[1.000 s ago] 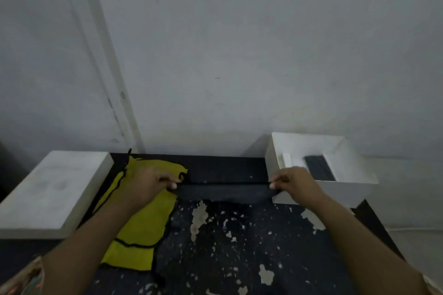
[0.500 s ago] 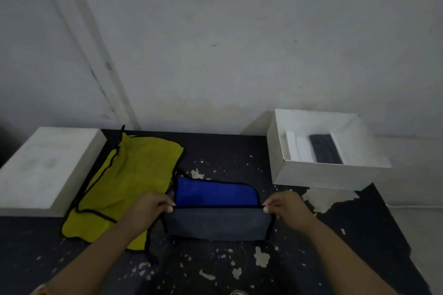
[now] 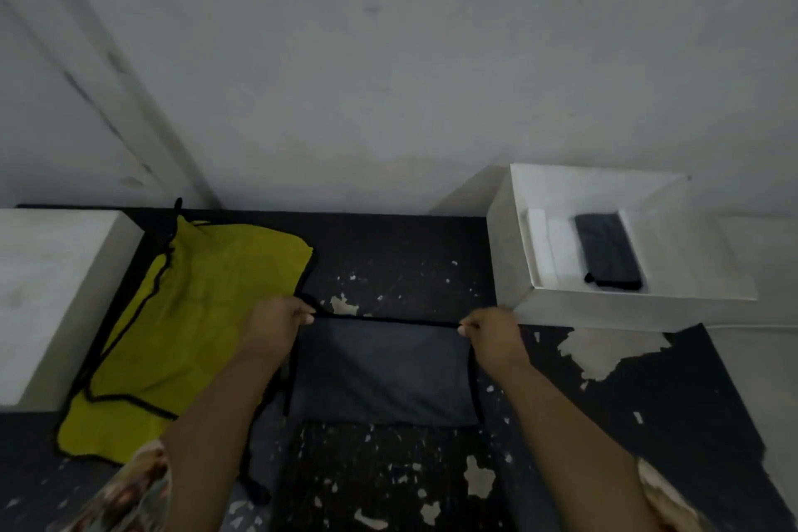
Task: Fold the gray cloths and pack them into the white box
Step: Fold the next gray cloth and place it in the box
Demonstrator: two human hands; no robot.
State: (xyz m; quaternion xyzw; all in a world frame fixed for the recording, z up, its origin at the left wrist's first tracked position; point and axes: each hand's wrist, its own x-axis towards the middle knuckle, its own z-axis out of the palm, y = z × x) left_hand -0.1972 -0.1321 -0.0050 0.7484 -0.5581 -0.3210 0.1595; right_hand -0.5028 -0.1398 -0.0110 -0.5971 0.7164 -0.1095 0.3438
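Note:
A gray cloth [image 3: 384, 371] with black trim lies flat on the dark table, folded into a rectangle. My left hand [image 3: 276, 328] pinches its far left corner and my right hand [image 3: 490, 333] pinches its far right corner, with the far edge pulled taut between them. The white box [image 3: 514, 255] stands open at the back right, beyond my right hand. A folded dark gray cloth [image 3: 606, 253] lies inside it beside a white insert.
A yellow cloth [image 3: 194, 315] with black trim lies spread on the table to the left, partly under my left forearm. A white block [image 3: 52, 289] stands at the far left. The black table top [image 3: 388, 259] is chipped. A wall rises right behind it.
Both hands carried the cloth's edge away from me, laying the gray side over the blue side that showed half a second ago. The cloth now lies flat and doubled.

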